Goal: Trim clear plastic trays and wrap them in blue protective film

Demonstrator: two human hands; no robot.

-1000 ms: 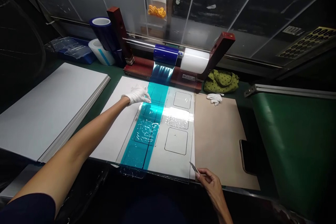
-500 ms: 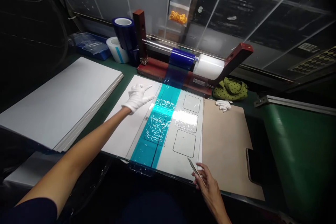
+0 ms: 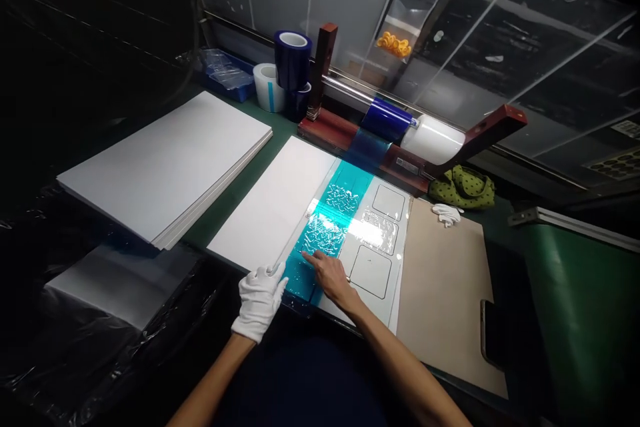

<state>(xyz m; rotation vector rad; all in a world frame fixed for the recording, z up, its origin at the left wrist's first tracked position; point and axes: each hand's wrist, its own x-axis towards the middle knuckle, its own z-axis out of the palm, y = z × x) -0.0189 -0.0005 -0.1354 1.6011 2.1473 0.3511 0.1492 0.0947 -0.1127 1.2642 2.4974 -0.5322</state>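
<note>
In the head view, my left hand (image 3: 260, 300), in a white glove, has its fingers closed at the front left corner of a clear panel (image 3: 327, 310) marked with black-outlined squares. A strip of blue film (image 3: 300, 277) runs over the panel, wrinkled in its middle. My right hand (image 3: 333, 277) is bare and lies over the film, its index fingertip touching it. The other fingers are curled round a slim metal craft knife, mostly hidden; a small end shows beside the hand. White paper (image 3: 270, 203) lies under the panel.
Behind, a red stand (image 3: 345, 130) carries the blue film roll (image 3: 387, 119) and a white roll (image 3: 433, 140). A paper stack (image 3: 165, 167) is at left. Brown board (image 3: 445, 287), a phone (image 3: 493, 333), a white glove (image 3: 447, 215) and a green pouch (image 3: 463, 187) are at right.
My left hand has come back from the far left of the film to the panel's front corner. The right hand has moved left onto the film. The view has shifted.
</note>
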